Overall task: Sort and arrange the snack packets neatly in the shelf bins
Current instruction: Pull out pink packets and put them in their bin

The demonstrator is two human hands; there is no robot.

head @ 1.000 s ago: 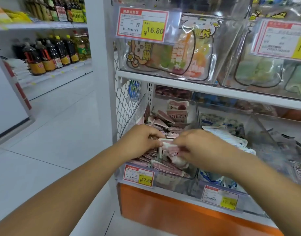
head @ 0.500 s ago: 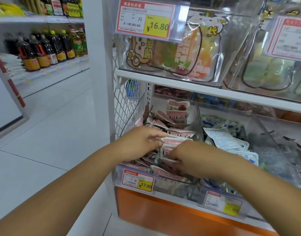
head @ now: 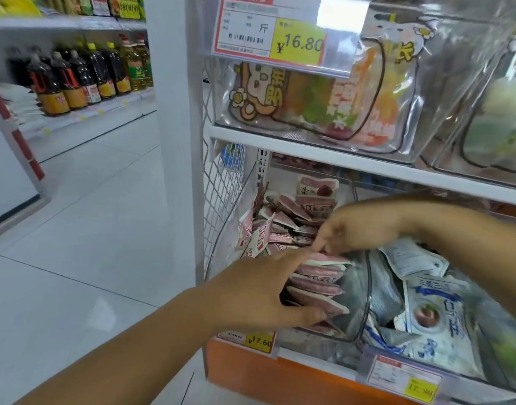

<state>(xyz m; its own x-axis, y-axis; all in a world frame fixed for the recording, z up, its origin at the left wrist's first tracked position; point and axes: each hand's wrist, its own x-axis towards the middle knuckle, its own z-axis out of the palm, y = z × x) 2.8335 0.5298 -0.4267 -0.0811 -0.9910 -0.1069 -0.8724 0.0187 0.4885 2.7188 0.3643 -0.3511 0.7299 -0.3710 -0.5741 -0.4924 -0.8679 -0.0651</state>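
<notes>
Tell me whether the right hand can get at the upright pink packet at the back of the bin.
Probably yes: the right hand is just in front of the upright pink packet, the bin is open-topped, and only loose packets lie between.

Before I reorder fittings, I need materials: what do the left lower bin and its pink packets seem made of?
Bin: clear rigid plastic, glossy; packets show through its wall. Pink packets: probably thin printed plastic film, soft sheen, flat sealed edges.

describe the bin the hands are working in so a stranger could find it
Start at the white post, lower shelf. The bin is the leftmost clear one, against the wire mesh. It holds pink packets behind a 17.60 tag; its neighbour's are blue-white.
</notes>
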